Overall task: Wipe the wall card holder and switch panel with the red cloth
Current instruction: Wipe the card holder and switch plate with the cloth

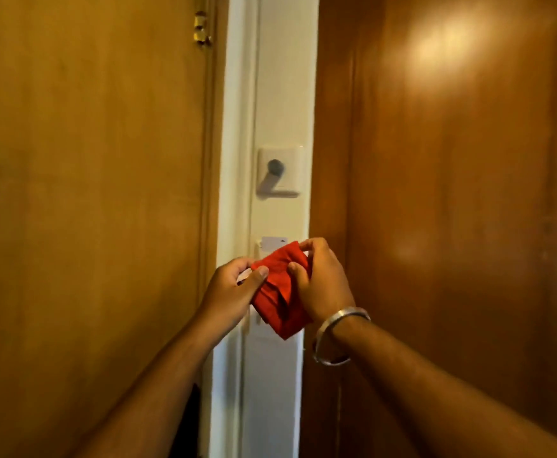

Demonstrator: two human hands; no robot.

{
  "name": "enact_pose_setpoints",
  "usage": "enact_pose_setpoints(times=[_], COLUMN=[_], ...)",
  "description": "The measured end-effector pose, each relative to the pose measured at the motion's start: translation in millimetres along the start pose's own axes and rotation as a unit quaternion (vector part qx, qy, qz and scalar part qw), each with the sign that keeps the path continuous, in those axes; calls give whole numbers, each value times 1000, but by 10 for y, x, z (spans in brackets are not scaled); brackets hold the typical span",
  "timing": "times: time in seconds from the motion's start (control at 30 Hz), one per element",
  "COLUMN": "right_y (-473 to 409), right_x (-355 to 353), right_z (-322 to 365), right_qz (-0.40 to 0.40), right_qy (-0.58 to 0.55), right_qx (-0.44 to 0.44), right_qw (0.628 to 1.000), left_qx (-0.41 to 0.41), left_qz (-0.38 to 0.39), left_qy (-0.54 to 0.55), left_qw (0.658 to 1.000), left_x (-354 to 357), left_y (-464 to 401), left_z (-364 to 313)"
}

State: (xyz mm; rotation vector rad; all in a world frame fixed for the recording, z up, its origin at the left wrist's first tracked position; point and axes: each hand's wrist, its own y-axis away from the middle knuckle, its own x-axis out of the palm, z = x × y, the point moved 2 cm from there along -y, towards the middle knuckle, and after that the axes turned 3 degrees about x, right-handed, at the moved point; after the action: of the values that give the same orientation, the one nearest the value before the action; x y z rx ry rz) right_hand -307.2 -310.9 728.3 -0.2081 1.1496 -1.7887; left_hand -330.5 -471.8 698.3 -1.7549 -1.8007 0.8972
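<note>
Red cloth (282, 289), pinched by fingers of both hands, hides the card holder (272, 243) below the switch panel (280, 171).

A narrow white wall strip (280, 94) is running between a wooden door (88, 193) on the left and a wooden panel (452, 193) on the right, hemming in any sideways reach. The switch panel (280, 171) is sitting clear on the strip, with bare wall lying open above and just below it. Lower down, both hands are crowding the strip: the left hand (231, 289) and right hand (320, 282) are bunching the red cloth (280, 292) between them, covering most of the card holder (272, 243). Only its white top edge is showing above the cloth. Below the hands, the strip is running free.
</note>
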Motion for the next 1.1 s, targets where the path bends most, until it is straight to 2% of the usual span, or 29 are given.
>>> enact_pose_setpoints(times=[0.13,0.27,0.57,0.73,0.87,1.0,1.1], right_y=[46,96,70,157,161,90,-8], right_x=[323,431,413,514,598,545,414], right_z=[-164,-372,-468,-431,-413,-386,-366], right_qz=[-36,-26,-2,10,31,74,90], right_qy=[13,100,197,265,265,323,381], right_qx=[-17,-46,-118,-74,-46,-45,-57], right_qw=[999,994,973,962,963,942,918], left_qx=[-40,-59,-34,3,31,60,123], left_qz=[-22,-31,-38,-7,37,58,-75], left_qy=[69,80,118,180,194,155,-48], left_qw=[997,995,992,984,980,984,988], left_x=[6,133,196,186,187,152,57], left_y=[-29,-38,-165,-257,-311,-311,-329], left_z=[430,708,947,874,799,817,930])
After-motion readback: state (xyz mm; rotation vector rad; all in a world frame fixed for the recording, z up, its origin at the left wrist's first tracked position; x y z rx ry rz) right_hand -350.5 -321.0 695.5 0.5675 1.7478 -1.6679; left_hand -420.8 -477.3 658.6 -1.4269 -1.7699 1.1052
